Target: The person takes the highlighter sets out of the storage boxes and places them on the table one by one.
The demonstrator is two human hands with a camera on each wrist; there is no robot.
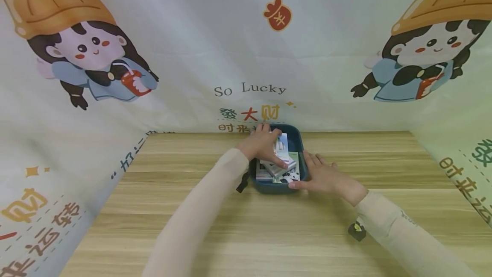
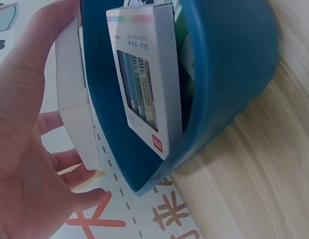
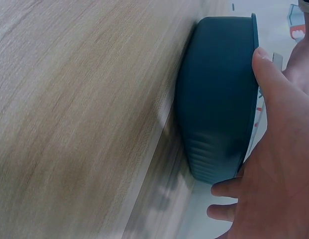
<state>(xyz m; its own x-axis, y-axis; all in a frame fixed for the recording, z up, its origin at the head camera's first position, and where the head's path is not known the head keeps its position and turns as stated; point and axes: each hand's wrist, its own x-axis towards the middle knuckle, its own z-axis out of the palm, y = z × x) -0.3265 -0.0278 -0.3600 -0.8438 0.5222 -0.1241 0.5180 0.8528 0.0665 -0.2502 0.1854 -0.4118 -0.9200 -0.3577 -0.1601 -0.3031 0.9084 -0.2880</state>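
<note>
Above the far part of a dark blue plastic bin (image 1: 270, 189), my left hand (image 1: 261, 143) grips a small white box (image 1: 283, 146) with pens printed or showing on its front. The left wrist view has that box (image 2: 77, 104) edge-on between thumb and fingers. In the bin, a highlighter box (image 2: 147, 55) with a window on coloured highlighters leans at a tilt. Beneath it lies a green-and-white pack with a panda print (image 1: 290, 176). My right hand (image 1: 326, 176) touches the bin's near right corner, thumb on the rim, fingers extended along the side.
The bin stands on a wood-grain table (image 1: 215, 225), near its back edge. A white printed cloth (image 1: 184, 54) hangs behind and along both sides. Dark straps (image 1: 357, 231) hang at the wrists.
</note>
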